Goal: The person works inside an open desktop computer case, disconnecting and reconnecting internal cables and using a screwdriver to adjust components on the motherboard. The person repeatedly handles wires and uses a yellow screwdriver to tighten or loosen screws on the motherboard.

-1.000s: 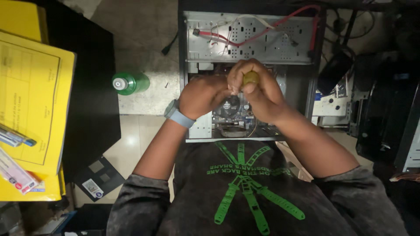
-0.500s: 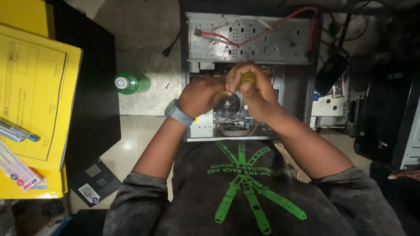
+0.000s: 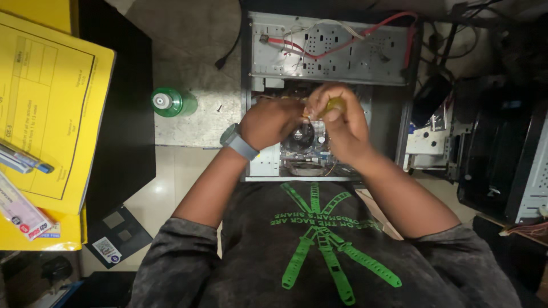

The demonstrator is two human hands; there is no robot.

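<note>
Hands meet low over the opened computer case, which lies on its side on the floor with its interior facing up at the camera. The right hand is curled shut around a yellow-handled screwdriver; only the rounded butt of the handle shows above the fist, so the tool's long axis runs nearly straight away from the camera, down toward the board below. Its tip is hidden under the hands. The left hand, with a grey watch at the wrist, sits just beside the right and touches it near the shaft, fingers bent inward; whether they pinch the shaft or a screw cannot be told. Directly beneath and slightly nearer the person lies the round cooling fan, partly visible between the two wrists. Red and white cables drape across the metal drive bay farther away. A green bottle stands well apart to the left, beside a yellow folder on the dark table.
</note>
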